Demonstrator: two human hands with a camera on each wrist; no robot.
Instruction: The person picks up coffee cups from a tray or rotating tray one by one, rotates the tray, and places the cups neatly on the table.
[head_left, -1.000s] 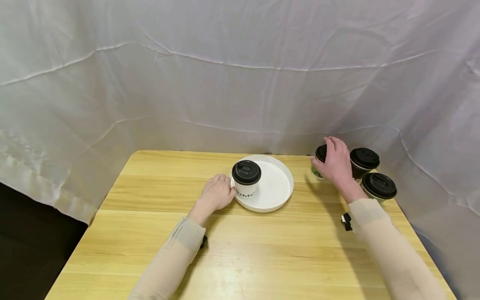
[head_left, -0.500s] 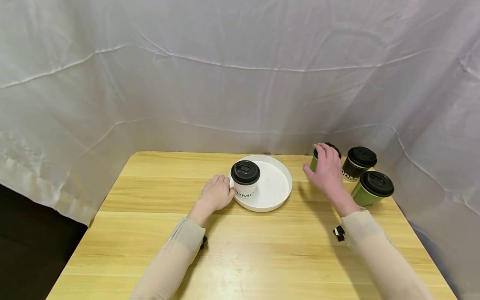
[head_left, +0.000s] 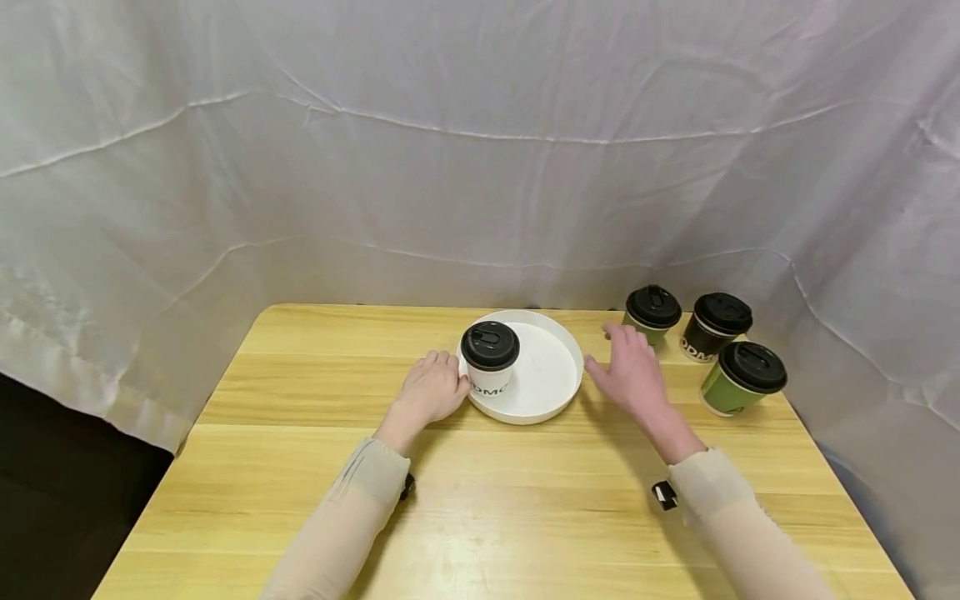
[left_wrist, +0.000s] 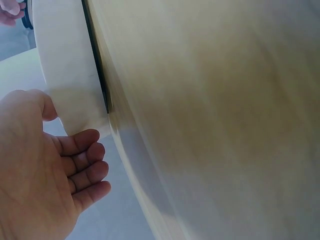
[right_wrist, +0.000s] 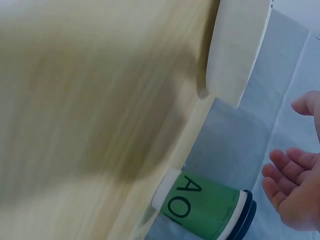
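A round white tray (head_left: pixel 551 367) lies near the table's far edge, with a white paper cup (head_left: pixel 491 379) with a black lid standing upright on its left part. My left hand (head_left: pixel 435 385) grips the tray's left rim; in the left wrist view its thumb and curled fingers (left_wrist: pixel 87 172) meet at the wall. Between the tray and a green lidded cup (head_left: pixel 647 332), my right hand (head_left: pixel 630 367) hovers with nothing in it, fingers spread and relaxed. In the right wrist view that green cup (right_wrist: pixel 202 202) stands apart from the right fingers (right_wrist: pixel 282 170).
Right of the nearer green cup stand a black lidded cup (head_left: pixel 705 340) and another green lidded cup (head_left: pixel 727 390), close together near the right edge of the wooden table (head_left: pixel 525 500). A pale curtain (head_left: pixel 480 183) hangs behind and around the table.
My right hand has come away from the back green cup, moving left and nearer to the tray. That cup now stands uncovered. The left hand and tray have stayed in place.
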